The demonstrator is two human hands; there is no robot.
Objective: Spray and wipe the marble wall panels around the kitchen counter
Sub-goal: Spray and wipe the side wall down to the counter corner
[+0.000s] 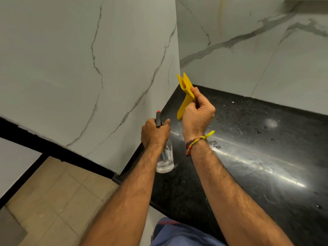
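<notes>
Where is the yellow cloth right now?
Head view, centre: the right hand holds the yellow cloth above the black counter, near the wall corner, right of the spray bottle.

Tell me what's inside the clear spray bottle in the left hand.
The spray bottle shows a thin dip tube and what looks like a little clear liquid near the bottom. The left hand covers the neck and most of the spray head, so the upper part is hidden.
</notes>
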